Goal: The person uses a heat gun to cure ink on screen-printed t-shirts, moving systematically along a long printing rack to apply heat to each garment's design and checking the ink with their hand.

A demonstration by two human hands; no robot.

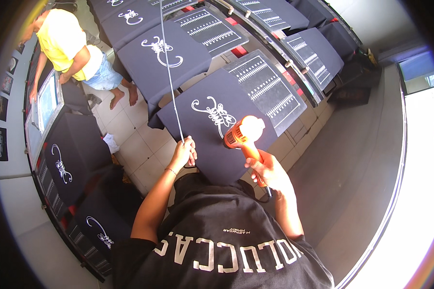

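Gripping an orange heat gun point(243, 135) by its handle at the centre of the frame, the person's right hand point(267, 171) is clenched around the tool, whose nozzle end points at a white scorpion-like print point(216, 114) on a dark T-shirt point(217, 144) stretched flat over a printing pallet just above the hands. The left hand point(184, 151) rests at the shirt's near edge, its fingers pinched around a thin grey cord point(171, 72) that runs straight up to the top of the frame. Below, the person's own dark shirt with pale lettering point(217, 245) fills the lower middle of the picture.

Just right of the printed shirt lies a dark screen frame with rows of white markings point(267, 89); more of the same frames and more printed dark shirts point(161, 53) fan out across the upper part of the frame on the arms of the press. Further printed shirts point(70, 154) curve down the left side. In the upper left, another person in a yellow top and denim shorts point(67, 41) bends over a screen frame point(46, 103), barefoot on a pale tiled floor point(140, 142). A grey floor point(352, 168) sweeps along the right side toward a bright edge.
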